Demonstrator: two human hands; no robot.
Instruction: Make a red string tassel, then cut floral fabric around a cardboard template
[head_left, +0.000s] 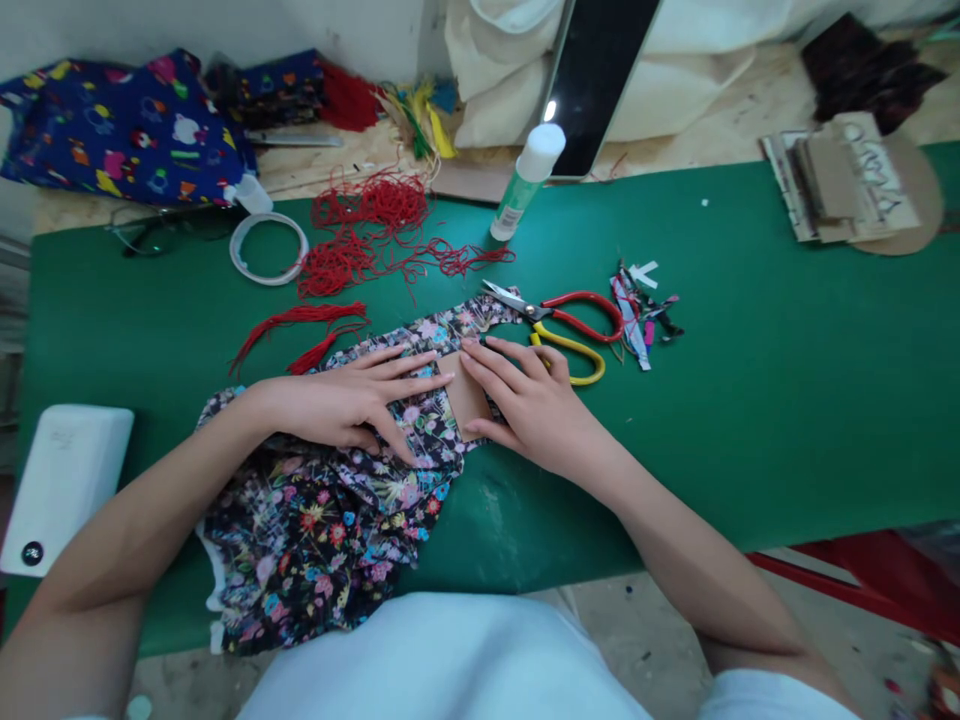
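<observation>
A dark floral cloth [322, 530] lies rumpled on the green table, its lower part hanging toward my body. On its right end rests a small brown cardboard piece [463, 400]. My left hand [352, 405] lies flat on the cloth with fingers spread, one fingertip at the card's left edge. My right hand [525, 400] rests over the card's right side, its fingers stretched out along the upper edge and the thumb near the lower edge. Scissors [562, 325] with one red and one yellow handle lie slightly open just beyond my right hand.
Behind my hands are tangled red thread [367, 220], red tassels [300, 325], a tape roll [268, 248] and an upright glue stick [527, 182]. Fabric scraps [641, 310] lie right of the scissors. A white power bank [71, 480] sits at left; cardboard pieces [836, 185] lie far right.
</observation>
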